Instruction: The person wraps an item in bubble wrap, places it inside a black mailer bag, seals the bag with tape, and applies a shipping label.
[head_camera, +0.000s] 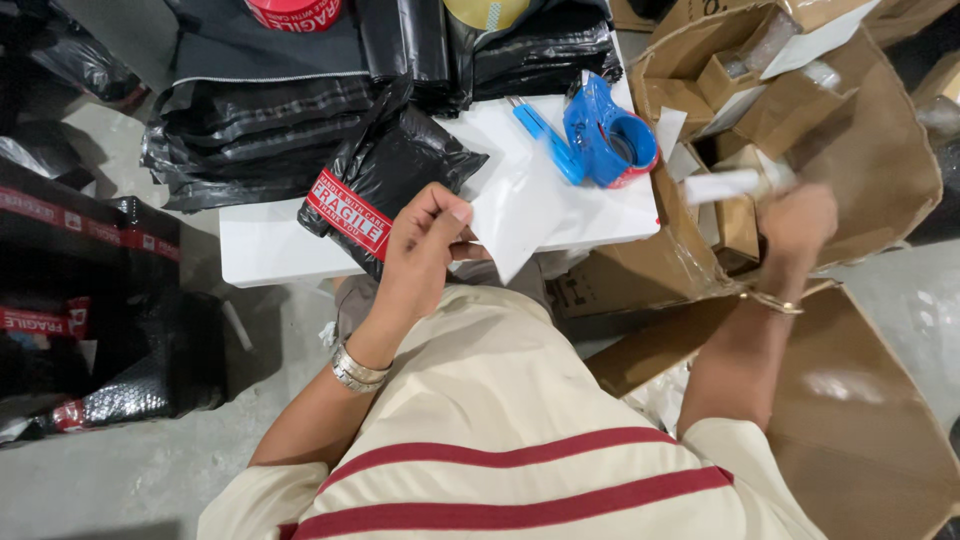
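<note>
Large brown cardboard box (880, 150), flaps creased and open, beside the white table's (260, 250) right edge. Stack of glossy black plastic mailers (260, 130), crinkled, along the table's far left. One sealed black parcel (385, 180), banded with red tape, near the front edge. Blue plastic tape dispenser (605, 135) toward the right edge. Left hand (420, 255), fingers pinched together on a thin white sheet (525, 215), smooth, pointed corner hanging over the front edge. Right hand (795, 225) inside the box, fingers wrapped around a blurred white cylindrical item (730, 185).
</note>
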